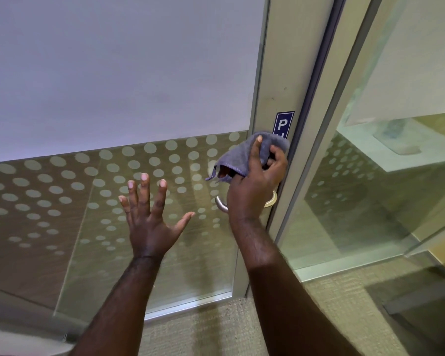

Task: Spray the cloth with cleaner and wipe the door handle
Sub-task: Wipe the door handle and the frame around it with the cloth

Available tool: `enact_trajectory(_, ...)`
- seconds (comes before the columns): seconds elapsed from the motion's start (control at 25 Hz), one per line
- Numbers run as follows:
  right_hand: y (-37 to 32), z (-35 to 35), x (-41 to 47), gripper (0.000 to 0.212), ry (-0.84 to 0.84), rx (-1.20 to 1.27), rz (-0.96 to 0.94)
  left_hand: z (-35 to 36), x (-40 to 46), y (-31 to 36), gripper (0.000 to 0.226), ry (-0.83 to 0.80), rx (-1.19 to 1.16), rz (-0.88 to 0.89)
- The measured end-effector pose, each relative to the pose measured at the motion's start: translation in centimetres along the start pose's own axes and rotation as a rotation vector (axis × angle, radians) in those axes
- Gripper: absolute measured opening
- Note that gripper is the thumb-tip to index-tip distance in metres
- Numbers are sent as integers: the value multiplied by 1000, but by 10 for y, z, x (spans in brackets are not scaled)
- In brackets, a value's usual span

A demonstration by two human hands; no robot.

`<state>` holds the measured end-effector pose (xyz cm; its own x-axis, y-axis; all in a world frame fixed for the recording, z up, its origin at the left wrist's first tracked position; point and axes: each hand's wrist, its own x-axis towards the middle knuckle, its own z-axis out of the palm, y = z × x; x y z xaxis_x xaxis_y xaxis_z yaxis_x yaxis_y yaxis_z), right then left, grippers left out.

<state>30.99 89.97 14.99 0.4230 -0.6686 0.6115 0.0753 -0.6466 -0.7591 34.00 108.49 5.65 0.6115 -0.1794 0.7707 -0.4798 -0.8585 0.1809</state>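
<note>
The right hand (254, 186) grips a bunched grey cloth (244, 156) against the door frame (272, 80) just above the metal door handle (222, 205) (its lever mostly hidden behind the wrist), while the left hand (149, 219) hovers empty, fingers spread, before the dotted glass (62, 201).

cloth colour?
Greyish purple cloth, held in the right hand; head view.
</note>
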Motion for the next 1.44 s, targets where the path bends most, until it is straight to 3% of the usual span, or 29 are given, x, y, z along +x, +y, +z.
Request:
enact_trajectory(0.24, 9, -2, 9, 60, -33, -73, -111, -1, 0, -1, 106, -18, 2, 1)
enact_trajectory(0.56, 11, -5, -19, 55, -145, 189, 119, -1, -1, 0, 103, -14, -8, -4)
enact_trajectory(0.76, 13, -7, -22, 56, -240, 37, -193, -2, -1, -2, 99, -15, 4, 2)
enact_trajectory(1.0, 20, -41, -55, 51, -350, 68, -511, -9, -3, -4, 89, -92, -55, -2)
enact_trajectory(1.24, 43, -68, -94, 49, -396, 25, -573, -30, -36, -1, 87, -218, -84, -64)
enact_trajectory(1.44, 47, -83, -115, 41, -472, -17, -611, -49, -79, 19, 51, -244, -281, -195)
